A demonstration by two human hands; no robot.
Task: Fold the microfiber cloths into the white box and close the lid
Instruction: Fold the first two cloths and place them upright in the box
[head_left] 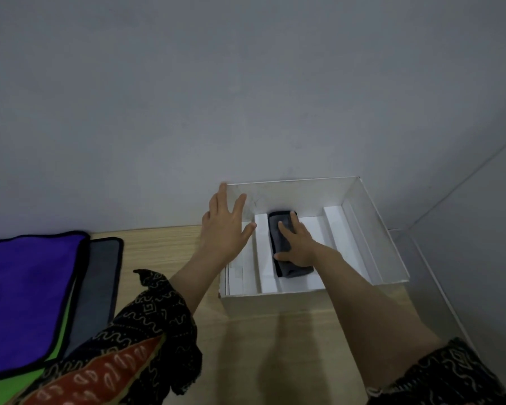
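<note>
An open white box stands on the wooden table against the grey wall. Inside it lies a folded dark grey cloth, lengthwise between white cardboard ridges. My right hand lies flat on this cloth, fingers straight, pressing it down. Over the box's left wall, my left hand is spread with straight fingers, touching or hovering just above the wall; which one I cannot tell. At the left, a purple cloth lies unfolded on top of a green cloth and a grey cloth.
The wall rises straight behind the box, and a second wall closes in at the right. The table edge runs diagonally down the right side. Patterned sleeves cover both my upper arms. Bare wood lies in front of the box.
</note>
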